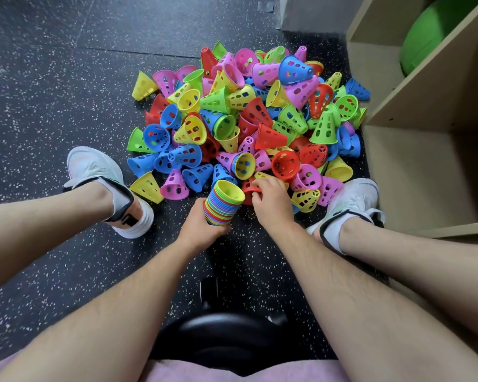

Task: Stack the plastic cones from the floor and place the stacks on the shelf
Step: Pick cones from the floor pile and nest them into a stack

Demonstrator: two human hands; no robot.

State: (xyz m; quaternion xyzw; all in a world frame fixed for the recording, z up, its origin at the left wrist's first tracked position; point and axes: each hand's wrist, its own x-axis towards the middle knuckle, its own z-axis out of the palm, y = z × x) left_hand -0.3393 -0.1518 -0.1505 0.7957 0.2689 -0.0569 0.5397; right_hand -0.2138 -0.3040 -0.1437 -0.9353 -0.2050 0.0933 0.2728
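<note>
Head cam, looking straight down between the knees. The left hand (202, 223) is wrapped around the lower part of a stack (224, 201) of nested cones. It's a snug grip, with the fingers curled under and round it. The stack leans away from the camera with its open end up, a yellow cone on top and striped rims of every colour below.

Just beside it, the right hand (272, 201) is down at the near edge of the pile (246, 114). Its fingers and thumb are curled onto a red cone (247, 188) that lies on its side there, so that's a narrow pinch and not an open palm. Most of that cone is hidden under the hand.

The pile itself is a big loose heap on the dark speckled floor (53, 92). It has blue, green, yellow, pink and red cones with holes in their walls, pointing every which way, and a few strays around the edges.

A white shoe (100, 172) sits left of the heap, and another shoe (353, 199) on the right is touching its edge. The wooden shelf (414, 166) stands on the right, just beside the pile, with a green ball (436, 37) in its upper cubby. The cubby at floor level shows no cones in the part I can see. A black seat (221, 334) shows at the bottom between the forearms.
</note>
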